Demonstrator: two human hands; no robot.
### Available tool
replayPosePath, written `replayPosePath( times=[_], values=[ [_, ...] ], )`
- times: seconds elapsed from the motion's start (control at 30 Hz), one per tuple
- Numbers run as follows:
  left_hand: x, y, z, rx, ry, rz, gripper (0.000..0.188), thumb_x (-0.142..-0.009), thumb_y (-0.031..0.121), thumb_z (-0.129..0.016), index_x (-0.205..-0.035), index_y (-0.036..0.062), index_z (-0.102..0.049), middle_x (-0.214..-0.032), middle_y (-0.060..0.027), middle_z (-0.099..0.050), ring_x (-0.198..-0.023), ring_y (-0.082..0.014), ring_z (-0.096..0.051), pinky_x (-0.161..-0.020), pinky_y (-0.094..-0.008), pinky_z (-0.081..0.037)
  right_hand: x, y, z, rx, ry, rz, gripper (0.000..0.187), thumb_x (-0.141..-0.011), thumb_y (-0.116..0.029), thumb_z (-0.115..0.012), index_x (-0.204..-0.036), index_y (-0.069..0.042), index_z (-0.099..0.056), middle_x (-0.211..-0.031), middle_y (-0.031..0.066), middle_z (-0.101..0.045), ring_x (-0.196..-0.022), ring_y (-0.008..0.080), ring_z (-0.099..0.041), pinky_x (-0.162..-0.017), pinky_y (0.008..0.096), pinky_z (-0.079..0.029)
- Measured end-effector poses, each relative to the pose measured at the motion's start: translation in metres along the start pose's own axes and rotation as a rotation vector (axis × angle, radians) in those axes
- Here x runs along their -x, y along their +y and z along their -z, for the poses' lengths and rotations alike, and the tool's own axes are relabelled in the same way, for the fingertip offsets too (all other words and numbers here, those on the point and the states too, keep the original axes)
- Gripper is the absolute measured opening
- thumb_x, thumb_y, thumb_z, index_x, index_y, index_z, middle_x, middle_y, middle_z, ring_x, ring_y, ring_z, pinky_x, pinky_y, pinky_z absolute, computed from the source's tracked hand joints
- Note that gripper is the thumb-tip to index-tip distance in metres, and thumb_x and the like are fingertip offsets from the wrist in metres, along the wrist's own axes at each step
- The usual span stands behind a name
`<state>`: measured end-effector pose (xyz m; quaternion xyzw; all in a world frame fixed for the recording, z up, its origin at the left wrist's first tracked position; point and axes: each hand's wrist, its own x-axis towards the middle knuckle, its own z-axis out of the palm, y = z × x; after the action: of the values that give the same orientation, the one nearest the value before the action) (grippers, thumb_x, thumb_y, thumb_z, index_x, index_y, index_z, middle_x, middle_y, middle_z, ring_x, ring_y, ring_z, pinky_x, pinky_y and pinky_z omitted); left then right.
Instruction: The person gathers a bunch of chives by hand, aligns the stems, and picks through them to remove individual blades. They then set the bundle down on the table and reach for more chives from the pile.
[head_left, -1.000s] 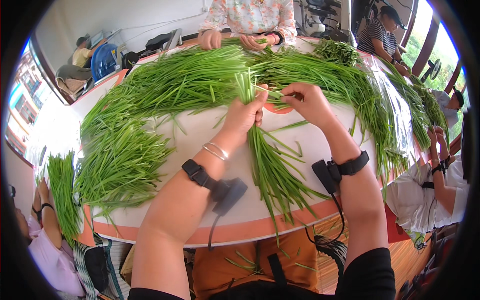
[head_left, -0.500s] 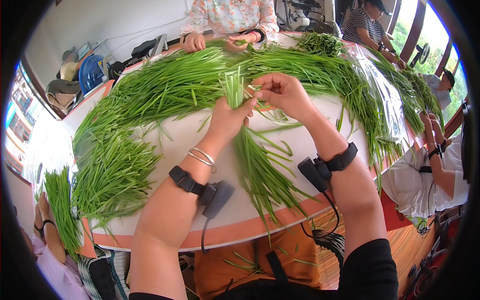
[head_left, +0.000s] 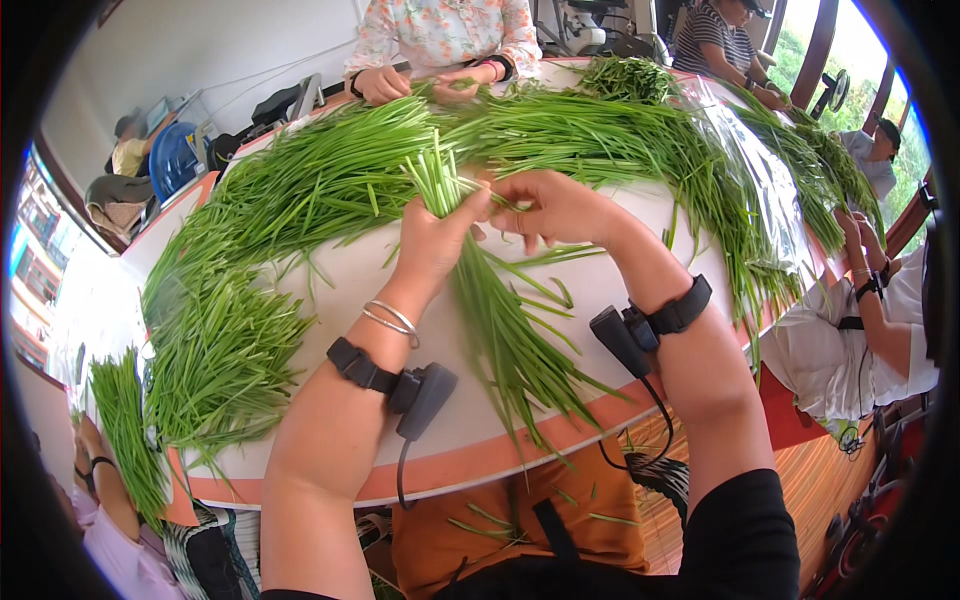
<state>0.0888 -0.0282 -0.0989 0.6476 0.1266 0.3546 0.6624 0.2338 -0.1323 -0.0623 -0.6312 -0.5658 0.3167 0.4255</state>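
Note:
My left hand (head_left: pixel 434 240) is wrapped round a bunch of garlic chives (head_left: pixel 510 345). Its pale cut ends poke up above my thumb, and the green leaves fan down toward the table's near edge. Close beside the cut ends, my right hand (head_left: pixel 555 208) has its thumb and forefinger pinched together, with a thin green stalk between them. The fingertips are partly blurred. A few loose leaves (head_left: pixel 545 290) stick out to the right of the bunch. More chives lie heaped behind my hands, in a far left pile (head_left: pixel 330 170) and a far right pile (head_left: pixel 590 135).
The white table (head_left: pixel 350 290) has an orange border. Another chive heap (head_left: pixel 225 350) sits at left, and a clear plastic sheet (head_left: pixel 750 185) crosses the right side. Across the table a person in a floral shirt (head_left: pixel 445 40) handles chives; other people sit at both sides. Leaf scraps lie on my lap.
My left hand has shifted slightly left with the bunch. The right hand has turned palm-down and moved a little lower, beside the cut ends.

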Motion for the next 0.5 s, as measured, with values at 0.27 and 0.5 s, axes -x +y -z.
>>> replayPosePath(
  times=[0.27, 0.5],
  values=[
    [-0.001, -0.001, 0.003, -0.009, -0.100, 0.059, 0.029, -0.085, 0.025, -0.063, -0.101, 0.0009, -0.060, -0.086, -0.0036, -0.062, -0.066, -0.0078, -0.054, -0.055, -0.0195, -0.042, 0.008, -0.021, -0.004, 0.282, -0.092, -0.187, 0.019, -0.080, -0.015, -0.049, -0.085, -0.002, -0.062, -0.069, 0.0081, -0.063, -0.054, 0.0205, -0.058, -0.049, 0.0312, -0.047],
    [-0.003, 0.000, 0.004, 0.511, -0.104, 0.137, 0.025, -0.094, 0.034, -0.045, -0.082, 0.0122, -0.047, -0.065, 0.0017, -0.049, -0.053, -0.0076, -0.043, -0.048, -0.0204, -0.035, 0.002, 0.019, 0.025, 0.843, 0.461, -0.046, 0.014, -0.071, -0.013, -0.055, -0.080, -0.013, -0.066, -0.076, 0.0124, -0.064, -0.075, 0.0311, -0.062, -0.066, 0.0407, -0.049]
  ],
)
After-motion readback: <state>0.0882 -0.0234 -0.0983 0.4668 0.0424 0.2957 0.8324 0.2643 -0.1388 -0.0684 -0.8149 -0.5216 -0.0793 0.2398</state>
